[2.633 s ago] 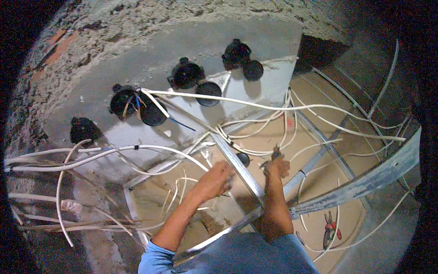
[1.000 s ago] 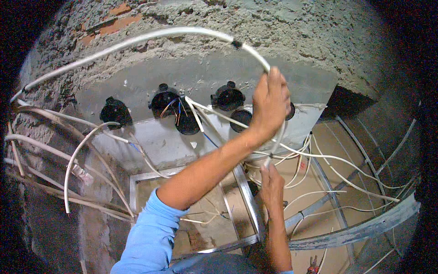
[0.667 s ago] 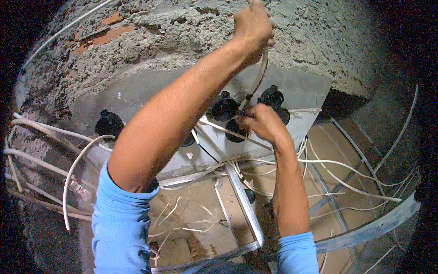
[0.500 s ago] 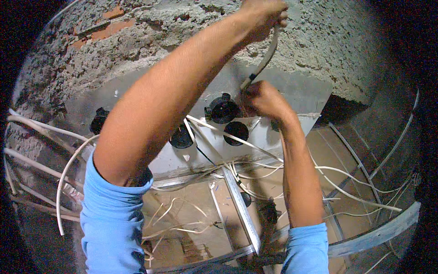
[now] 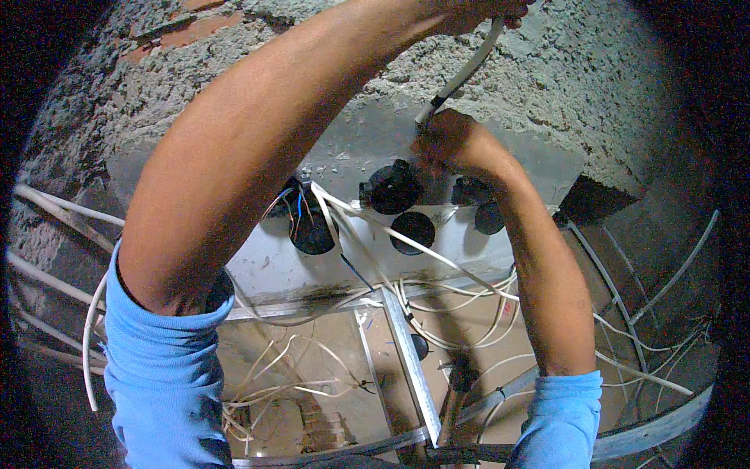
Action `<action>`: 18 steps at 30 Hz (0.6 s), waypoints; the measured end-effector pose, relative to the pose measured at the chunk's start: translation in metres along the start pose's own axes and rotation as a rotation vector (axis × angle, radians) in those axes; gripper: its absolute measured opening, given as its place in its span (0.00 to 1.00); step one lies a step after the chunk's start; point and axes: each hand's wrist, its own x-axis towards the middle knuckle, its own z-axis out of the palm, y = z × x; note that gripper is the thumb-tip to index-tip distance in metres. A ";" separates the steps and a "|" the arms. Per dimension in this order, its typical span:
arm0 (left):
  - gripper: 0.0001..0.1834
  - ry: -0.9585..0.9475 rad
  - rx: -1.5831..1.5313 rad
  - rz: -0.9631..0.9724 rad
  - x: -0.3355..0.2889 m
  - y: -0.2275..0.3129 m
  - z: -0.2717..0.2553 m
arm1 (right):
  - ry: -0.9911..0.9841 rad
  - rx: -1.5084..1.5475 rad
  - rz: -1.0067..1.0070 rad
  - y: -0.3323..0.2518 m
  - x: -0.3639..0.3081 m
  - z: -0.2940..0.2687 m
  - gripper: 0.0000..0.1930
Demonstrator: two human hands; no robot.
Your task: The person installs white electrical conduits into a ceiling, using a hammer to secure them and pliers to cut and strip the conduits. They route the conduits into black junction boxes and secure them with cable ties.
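Note:
My left hand (image 5: 486, 14), at the top edge and partly cut off, is closed on a pale grey cable (image 5: 471, 66). From there the cable bends down to my right hand (image 5: 455, 144), with a black band of tape near its lower end. The right hand's fingers are curled closed at that end, and their tips are shadowed and blurred. Just below and left of them is a round black junction box (image 5: 396, 187). Another black box (image 5: 314, 227), with thin blue and brown wires coming out, lies beside my left forearm.
Two more black round openings, one a lower box (image 5: 412, 233), sit in the white and grey panel (image 5: 266, 270). A rough concrete wall (image 5: 578, 86) rises behind. Loose white cables (image 5: 437, 248) cross the front, above metal profiles (image 5: 410, 363) and brown boards. More cables (image 5: 58, 277) hang at left.
My left hand has moved up and right, drawing the cable's upper part with it. The right hand stays at the lower end. The view has shifted slightly, and more of the wired box shows.

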 end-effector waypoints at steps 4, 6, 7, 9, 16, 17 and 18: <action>0.26 -0.063 0.090 0.078 -0.007 0.001 0.011 | -0.013 -0.023 0.092 0.001 0.000 0.002 0.13; 0.26 -0.147 0.140 0.162 -0.013 0.005 0.019 | 0.074 0.042 0.069 0.002 -0.001 0.005 0.14; 0.27 -0.170 0.113 0.053 -0.016 0.009 0.025 | 0.172 0.077 0.062 0.001 -0.001 0.008 0.14; 0.29 -0.178 0.271 0.260 -0.026 0.021 0.030 | 0.398 0.003 0.109 0.001 0.003 0.013 0.15; 0.31 -0.117 0.404 0.382 -0.074 0.024 0.038 | 0.361 0.325 0.233 0.003 0.009 0.027 0.17; 0.31 -0.141 0.389 0.340 -0.071 0.021 0.037 | 0.390 0.341 0.239 0.004 0.006 0.031 0.17; 0.30 -0.159 0.373 0.301 -0.068 0.017 0.036 | 0.431 0.273 0.167 0.006 0.003 0.036 0.16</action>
